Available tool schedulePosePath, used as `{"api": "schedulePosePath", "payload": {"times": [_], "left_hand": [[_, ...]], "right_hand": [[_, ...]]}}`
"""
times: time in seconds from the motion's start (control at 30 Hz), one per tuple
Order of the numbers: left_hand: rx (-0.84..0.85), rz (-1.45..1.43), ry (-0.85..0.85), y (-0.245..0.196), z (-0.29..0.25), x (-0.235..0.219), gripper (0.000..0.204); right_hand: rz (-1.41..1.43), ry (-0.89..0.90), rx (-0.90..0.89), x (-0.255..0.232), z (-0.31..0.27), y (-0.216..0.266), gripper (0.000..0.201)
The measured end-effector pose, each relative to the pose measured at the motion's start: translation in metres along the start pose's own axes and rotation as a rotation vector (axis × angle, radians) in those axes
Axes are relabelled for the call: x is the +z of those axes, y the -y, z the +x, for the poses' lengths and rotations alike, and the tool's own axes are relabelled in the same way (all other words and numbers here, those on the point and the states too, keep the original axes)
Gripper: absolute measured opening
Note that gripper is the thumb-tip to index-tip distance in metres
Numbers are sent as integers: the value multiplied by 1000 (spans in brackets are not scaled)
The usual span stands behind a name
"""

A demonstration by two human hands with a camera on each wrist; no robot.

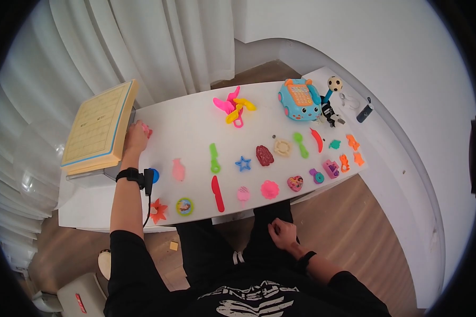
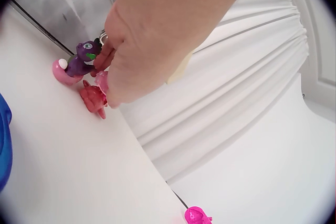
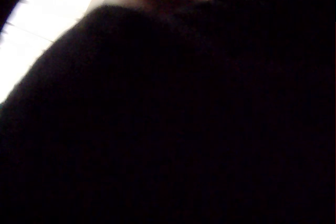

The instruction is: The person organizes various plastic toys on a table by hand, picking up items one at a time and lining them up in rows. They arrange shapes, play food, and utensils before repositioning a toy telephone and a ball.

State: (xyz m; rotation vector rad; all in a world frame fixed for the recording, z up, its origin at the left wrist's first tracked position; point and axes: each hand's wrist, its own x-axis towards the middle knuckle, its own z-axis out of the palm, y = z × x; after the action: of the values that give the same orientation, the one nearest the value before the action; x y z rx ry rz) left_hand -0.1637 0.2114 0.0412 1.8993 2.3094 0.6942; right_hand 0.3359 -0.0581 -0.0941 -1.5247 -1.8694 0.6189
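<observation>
At the table's far left, my left hand (image 1: 136, 138) reaches down beside a clear-sided box (image 1: 101, 177). Its thumb and fingers pinch a small pink toy (image 2: 102, 81), mostly covered by the hand. Right against it, a red toy figure (image 2: 93, 98) lies on the white table. Close to the fingertips stands a purple animal figure (image 2: 81, 60) with a pink base (image 2: 64, 74). My right hand (image 1: 283, 233) rests on my thigh, fingers loosely curled and holding nothing. Only dark clothing and part of a neck show in the right wrist view.
A game board (image 1: 99, 124) lies on top of the box. Rows of small toys, among them a red knife (image 1: 217, 194) and a blue star (image 1: 243, 164), spread over the white table (image 1: 180, 121). Pink and yellow pieces (image 1: 232, 107) and a blue toy telephone (image 1: 300, 100) stand at the back.
</observation>
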Motion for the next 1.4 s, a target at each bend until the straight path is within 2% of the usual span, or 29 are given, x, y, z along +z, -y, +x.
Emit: {"api": "schedulePosePath", "payload": {"times": [0.07,0.27,0.4,0.5,0.67,0.8,0.97,1.07,1.17,1.27,1.4], "left_hand": [[42,92,-52,-1,1,3,28],[95,72,10,-23,7,11,46],[76,95,41,-45,10,19,49],[122,114,45,-63,13,30,51],[177,-32,138,-107,23,48,55],[197,-74,145,-137,26,61,62],[301,24,215,-150,33,71,71],[224,-79,146,-151,28,74,67],[134,-85,157,-166,16,56,60],[158,-60,197,-168,12,42,52],[236,12,164,-155,21,51,46]], "right_hand": [[-16,19,23,-1,0,-1,21],[-15,39,52,-1,0,-2,21],[-2,49,70,-1,-1,-4,21],[-6,15,47,0,-1,-5,21],[-7,9,43,-1,-3,-6,21],[11,-17,26,-2,-3,-6,21],[6,-18,26,-4,-5,-7,21],[8,-27,13,-3,-4,-8,21],[8,-28,9,-4,-4,-7,21],[5,-24,15,-3,-5,-7,22],[2,-22,24,-3,-4,-9,22]]}}
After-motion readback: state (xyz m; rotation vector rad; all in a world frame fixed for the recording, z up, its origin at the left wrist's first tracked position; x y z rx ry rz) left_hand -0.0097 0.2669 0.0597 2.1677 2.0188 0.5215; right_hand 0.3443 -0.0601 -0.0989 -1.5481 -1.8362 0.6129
